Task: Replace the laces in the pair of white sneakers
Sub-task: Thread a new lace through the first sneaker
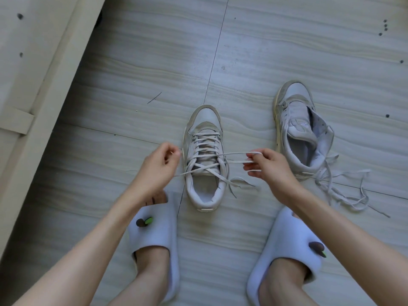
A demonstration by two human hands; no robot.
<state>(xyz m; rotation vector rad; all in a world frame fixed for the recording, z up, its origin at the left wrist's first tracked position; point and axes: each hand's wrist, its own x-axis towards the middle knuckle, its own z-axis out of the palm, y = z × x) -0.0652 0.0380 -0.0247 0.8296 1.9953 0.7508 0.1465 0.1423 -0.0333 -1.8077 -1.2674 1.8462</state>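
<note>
Head view: a laced white sneaker [204, 157] stands on the floor between two hands, its lace [231, 153] drawn out to either side. Left hand [157, 164] pinches one lace end between thumb and fingers; right hand [268, 167] curls its fingers around the other. Beyond the right hand, the second sneaker [302, 129] lies unlaced, a loose lace [344, 191] trailing beside it. White slippers [154, 235] sit below both wrists.

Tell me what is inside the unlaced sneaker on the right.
The unlaced sneaker shows its folded tongue and pale lining inside; no lace runs through it. A loose lace lies on the floor beside its heel. The toe interior is hidden under the tongue.
</note>
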